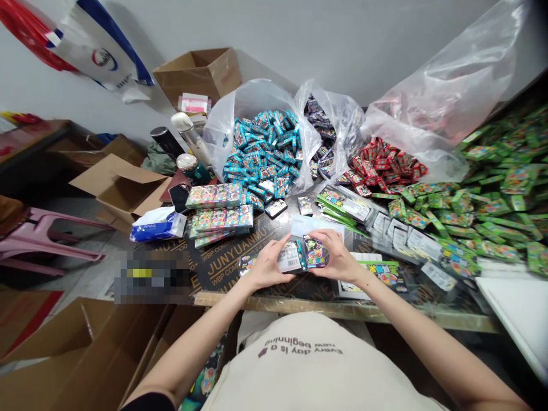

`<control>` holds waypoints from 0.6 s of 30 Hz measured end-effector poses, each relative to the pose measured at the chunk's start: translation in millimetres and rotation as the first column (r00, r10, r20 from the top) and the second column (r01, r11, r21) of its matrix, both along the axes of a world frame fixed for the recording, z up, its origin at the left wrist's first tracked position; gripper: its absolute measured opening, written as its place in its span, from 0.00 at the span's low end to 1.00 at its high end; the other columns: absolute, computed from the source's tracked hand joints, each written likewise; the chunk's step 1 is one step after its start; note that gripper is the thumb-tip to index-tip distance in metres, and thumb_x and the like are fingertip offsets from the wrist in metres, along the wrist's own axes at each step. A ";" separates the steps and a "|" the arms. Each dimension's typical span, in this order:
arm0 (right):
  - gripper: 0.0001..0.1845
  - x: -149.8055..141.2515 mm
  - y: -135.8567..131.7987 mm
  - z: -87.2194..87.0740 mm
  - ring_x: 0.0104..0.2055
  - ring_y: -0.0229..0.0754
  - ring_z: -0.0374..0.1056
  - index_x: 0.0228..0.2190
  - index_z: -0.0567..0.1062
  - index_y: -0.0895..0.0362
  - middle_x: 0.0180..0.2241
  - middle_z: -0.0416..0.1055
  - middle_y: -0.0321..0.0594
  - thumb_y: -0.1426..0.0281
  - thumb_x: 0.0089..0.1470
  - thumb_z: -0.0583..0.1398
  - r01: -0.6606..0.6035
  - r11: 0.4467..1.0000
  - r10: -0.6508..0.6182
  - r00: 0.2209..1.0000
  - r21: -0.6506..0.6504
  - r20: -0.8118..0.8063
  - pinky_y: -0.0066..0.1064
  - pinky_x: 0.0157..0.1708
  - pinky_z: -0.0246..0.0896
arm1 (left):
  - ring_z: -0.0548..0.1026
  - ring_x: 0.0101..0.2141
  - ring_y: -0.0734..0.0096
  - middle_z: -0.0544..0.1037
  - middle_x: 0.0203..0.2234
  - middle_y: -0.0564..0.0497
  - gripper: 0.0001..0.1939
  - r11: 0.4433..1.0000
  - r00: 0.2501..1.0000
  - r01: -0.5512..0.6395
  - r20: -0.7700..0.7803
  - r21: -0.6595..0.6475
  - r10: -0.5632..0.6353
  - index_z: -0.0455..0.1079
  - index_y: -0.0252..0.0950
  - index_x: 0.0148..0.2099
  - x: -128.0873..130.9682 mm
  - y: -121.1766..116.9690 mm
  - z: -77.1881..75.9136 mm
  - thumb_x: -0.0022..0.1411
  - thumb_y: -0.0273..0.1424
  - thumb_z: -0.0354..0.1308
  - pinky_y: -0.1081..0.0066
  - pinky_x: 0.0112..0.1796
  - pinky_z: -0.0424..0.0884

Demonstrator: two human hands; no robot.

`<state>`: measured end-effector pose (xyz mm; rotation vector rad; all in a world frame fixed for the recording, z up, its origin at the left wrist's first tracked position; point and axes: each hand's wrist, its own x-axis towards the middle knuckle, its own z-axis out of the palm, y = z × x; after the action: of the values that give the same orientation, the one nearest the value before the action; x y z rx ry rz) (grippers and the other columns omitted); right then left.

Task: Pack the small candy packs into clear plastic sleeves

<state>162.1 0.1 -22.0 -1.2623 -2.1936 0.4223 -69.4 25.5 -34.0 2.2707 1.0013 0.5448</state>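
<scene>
At the front middle of the table, my left hand (270,264) grips a small printed box (291,257) with a blue edge and a barcode side. Beside it, my right hand (338,255) has thumb and fingers round a dark, colourfully printed small box (314,251). The two boxes stand side by side and appear to touch. Behind them lies a pale clear plastic sleeve (317,224). Part of another small box (247,264) shows left of my left hand. Flat printed packets (385,274) lie under and beyond my right wrist.
Clear bags hold blue boxes (265,148), dark purple boxes (321,131) and red boxes (383,165) along the back. Green boxes (492,200) heap at right. Wrapped box stacks (222,217), a blue-white pack (158,224) and bottles (188,134) stand left; open cartons (124,188) are beyond.
</scene>
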 end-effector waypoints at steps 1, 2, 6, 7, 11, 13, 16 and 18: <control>0.39 -1.4 -0.9 0.8 0.50 0.53 0.57 0.52 0.57 0.53 0.48 0.61 0.46 0.61 0.38 0.63 -0.004 1.000 0.004 1.000 0.004 0.006 0.43 0.47 0.50 | 0.64 0.48 0.58 0.65 0.51 0.46 0.51 1.000 1.000 0.007 0.005 0.000 -0.007 0.42 0.38 0.63 -0.3 -0.3 0.5 0.40 0.33 0.64 0.60 0.49 0.61; 0.39 -2.7 -1.8 1.9 0.50 0.53 0.57 0.52 0.58 0.54 0.48 0.61 0.46 0.61 0.38 0.63 -0.011 1.000 0.011 1.000 0.007 0.011 0.43 0.47 0.50 | 0.64 0.47 0.59 0.65 0.50 0.46 0.50 1.000 1.000 0.014 0.013 -0.001 -0.014 0.42 0.38 0.63 -0.6 -0.6 1.0 0.40 0.33 0.64 0.60 0.49 0.62; 0.38 -5.5 -5.1 7.9 0.50 0.52 0.58 0.50 0.58 0.54 0.47 0.62 0.46 0.63 0.37 0.63 0.006 1.000 -0.007 0.999 -0.006 -0.032 0.42 0.47 0.50 | 0.66 0.47 0.60 0.65 0.50 0.46 0.48 1.000 0.997 0.008 0.079 -0.018 -0.006 0.46 0.38 0.62 -4.1 -2.3 1.6 0.40 0.34 0.64 0.61 0.49 0.62; 0.38 -5.6 -5.7 9.4 0.49 0.52 0.58 0.50 0.57 0.54 0.47 0.62 0.45 0.63 0.36 0.63 0.027 1.000 -0.027 0.998 -0.007 -0.052 0.42 0.47 0.49 | 0.66 0.47 0.60 0.65 0.50 0.46 0.47 1.000 0.995 -0.003 0.102 -0.028 0.006 0.47 0.38 0.62 -5.3 -3.0 1.0 0.40 0.35 0.64 0.61 0.50 0.62; 0.37 -5.1 -6.2 13.4 0.49 0.52 0.58 0.49 0.58 0.54 0.47 0.63 0.45 0.63 0.36 0.63 0.084 0.996 -0.082 0.995 0.019 -0.064 0.43 0.48 0.48 | 0.67 0.48 0.60 0.64 0.51 0.45 0.46 0.998 0.987 -0.044 0.153 -0.052 0.052 0.48 0.37 0.61 -9.0 -6.0 -3.4 0.42 0.38 0.64 0.61 0.51 0.62; 0.37 -4.6 -5.8 15.0 0.49 0.53 0.58 0.49 0.58 0.54 0.46 0.63 0.46 0.62 0.37 0.63 0.073 0.997 -0.072 0.997 0.029 -0.033 0.43 0.48 0.47 | 0.67 0.48 0.60 0.64 0.51 0.45 0.47 0.998 0.988 -0.048 0.144 -0.037 0.053 0.48 0.37 0.61 -9.1 -7.5 -5.3 0.40 0.36 0.64 0.61 0.51 0.62; 0.37 -4.4 -6.1 19.4 0.49 0.53 0.58 0.50 0.58 0.54 0.47 0.63 0.47 0.61 0.38 0.62 0.012 0.999 -0.014 0.999 0.035 0.049 0.43 0.47 0.46 | 0.66 0.48 0.59 0.65 0.50 0.46 0.49 0.999 0.994 -0.032 0.099 -0.022 0.034 0.46 0.38 0.62 -7.3 -9.1 -5.8 0.39 0.34 0.65 0.61 0.50 0.62; 0.36 -6.0 -7.9 23.3 0.49 0.53 0.58 0.51 0.59 0.54 0.48 0.62 0.47 0.62 0.38 0.62 -0.012 0.999 0.008 0.994 0.034 0.112 0.43 0.47 0.45 | 0.66 0.48 0.59 0.65 0.51 0.46 0.49 1.000 0.997 -0.022 0.079 -0.009 0.022 0.45 0.39 0.62 -5.6 -9.4 -4.7 0.40 0.34 0.64 0.61 0.50 0.62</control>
<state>156.1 -7.8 1.3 -1.2852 -2.2906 0.3230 -75.0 16.1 -38.7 2.2157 0.9884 0.6344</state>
